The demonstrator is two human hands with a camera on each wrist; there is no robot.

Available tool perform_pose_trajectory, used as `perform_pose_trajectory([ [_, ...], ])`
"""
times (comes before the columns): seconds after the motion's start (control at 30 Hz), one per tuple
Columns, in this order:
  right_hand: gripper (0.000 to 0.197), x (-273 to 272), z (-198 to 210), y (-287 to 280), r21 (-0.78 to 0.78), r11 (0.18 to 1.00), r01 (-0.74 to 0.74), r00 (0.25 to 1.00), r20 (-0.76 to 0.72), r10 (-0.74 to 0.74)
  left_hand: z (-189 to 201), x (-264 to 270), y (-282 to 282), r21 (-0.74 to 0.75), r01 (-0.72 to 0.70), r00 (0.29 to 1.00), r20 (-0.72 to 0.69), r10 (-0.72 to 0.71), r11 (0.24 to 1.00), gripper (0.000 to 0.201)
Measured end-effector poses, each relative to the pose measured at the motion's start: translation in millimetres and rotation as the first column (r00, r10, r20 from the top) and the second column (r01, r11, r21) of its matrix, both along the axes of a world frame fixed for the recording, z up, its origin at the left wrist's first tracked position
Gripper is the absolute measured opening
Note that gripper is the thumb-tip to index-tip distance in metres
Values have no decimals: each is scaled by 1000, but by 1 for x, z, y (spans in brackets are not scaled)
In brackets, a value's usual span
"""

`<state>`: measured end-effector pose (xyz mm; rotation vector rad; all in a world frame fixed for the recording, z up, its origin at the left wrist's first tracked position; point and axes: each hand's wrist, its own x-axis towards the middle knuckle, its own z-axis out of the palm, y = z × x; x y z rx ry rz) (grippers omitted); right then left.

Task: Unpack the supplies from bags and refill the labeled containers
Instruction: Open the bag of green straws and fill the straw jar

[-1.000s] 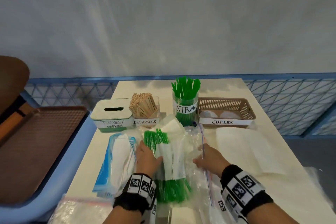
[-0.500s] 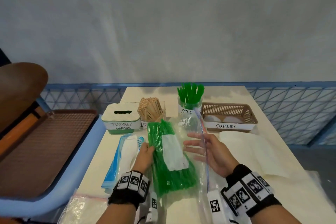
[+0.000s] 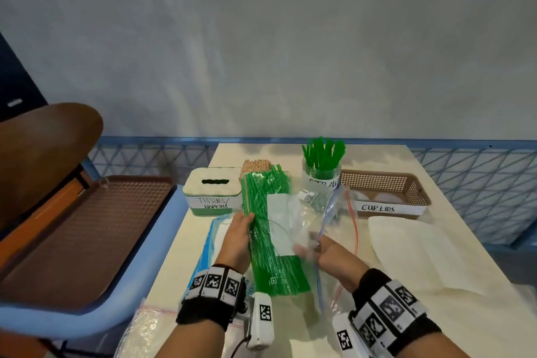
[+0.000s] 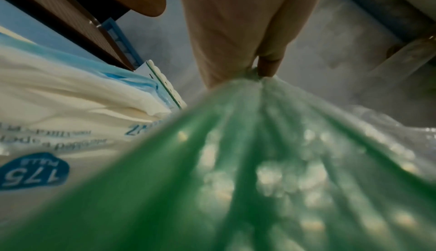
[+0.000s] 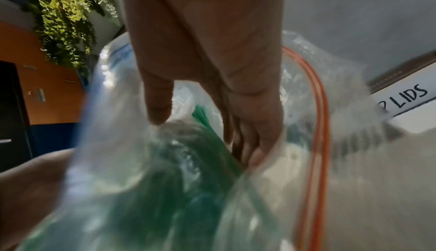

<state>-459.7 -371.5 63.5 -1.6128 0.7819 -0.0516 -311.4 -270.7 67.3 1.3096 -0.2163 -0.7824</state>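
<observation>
Green straws (image 3: 323,154) in labelled jar (image 3: 320,185)

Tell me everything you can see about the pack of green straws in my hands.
The pack of green straws is a long bundle of thin green plastic straws sealed in a clear, shiny wrapper with a white label patch on its front. It is held lifted and tilted over the table, far end toward the containers. The left hand grips its left edge at mid-length. The right hand holds the clear zip bag on its right; the bag's film overlaps the pack's right side.
</observation>
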Motion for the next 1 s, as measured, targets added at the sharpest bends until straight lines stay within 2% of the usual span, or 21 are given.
perform_pose_trajectory([
  [0.07, 38, -1, 2, 5, 9, 995, -95, 994, -46, 95, 1, 1, 2, 1, 42, 999, 31, -42, 999, 19],
  [0.1, 43, -2, 4, 8, 38, 992, -120, 992, -30, 121, 0, 2, 4, 18, 84, 994, 64, -85, 996, 15],
  [0.13, 43, -1, 2, 8, 89, 991, -101, 995, -3, 101, 0, 3, 6, 50, 148, 983, 102, -153, 988, 9],
  [0.17, 37, 1, 4, 12, 154, 986, -63, 998, 28, 60, -1, 4, 8, 90, 229, 962, 134, -240, 969, 15],
  [0.23, 30, 4, 0, 10, 166, 986, 11, 998, 66, -22, -7, 6, 12, 172, 384, 899, 153, -409, 907, 55],
  [0.27, 27, 8, -5, 7, 137, 989, 55, 993, 93, -68, -9, 5, 14, 210, 431, 872, 154, -465, 878, 67],
  [0.3, 26, 8, 0, 9, 126, 988, 86, 989, 107, -100, -11, 4, 16, 232, 446, 858, 164, -487, 864, 68],
  [0.4, 50, 12, -3, 9, 187, 969, 160, 970, 153, -190, -13, 4, 16, 250, 337, 895, 216, -391, 908, 41],
  [0.47, 42, 11, 2, 12, 282, 947, 153, 953, 210, -217, -13, 10, 14, 243, 229, 927, 239, -288, 942, 34],
  [0.53, 31, 8, 7, 12, 386, 911, 144, 936, 246, -252, -13, 16, 13, 230, 184, 945, 226, -237, 956, 35],
  [0.57, 32, 6, 10, 13, 404, 903, 146, 935, 242, -259, -13, 17, 14, 236, 176, 948, 221, -230, 956, 36],
  [0.67, 31, 7, 8, 12, 299, 948, 112, 972, 164, -167, -11, 17, 14, 240, 206, 947, 196, -256, 949, 37],
  [0.73, 21, 10, 8, 14, 252, 967, 43, 991, 113, -74, -10, 14, 13, 236, 253, 935, 189, -300, 938, 37],
  [0.83, 10, 12, 10, 18, 136, 987, -89, 986, 153, 68, -11, 11, 10, 283, 227, 898, 309, -313, 932, 44],
  [0.9, 21, 6, 8, 18, 133, 987, -86, 979, 194, 59, -12, 7, 8, 304, 226, 878, 348, -329, 925, 44],
  [0.93, 23, 19, 2, 21, 138, 989, -45, 989, 147, 25, -12, 5, 7, 309, 241, 873, 345, -344, 920, 44],
  [0.97, 16, 21, -12, 21, 169, 985, -22, 992, 129, 0, -11, 4, 7, 311, 262, 871, 333, -362, 914, 44],
  [1.0, 7, 7, -25, 23, 147, 985, -93, 984, 166, 68, -10, 4, 8, 306, 288, 869, 313, -382, 907, 42],
])
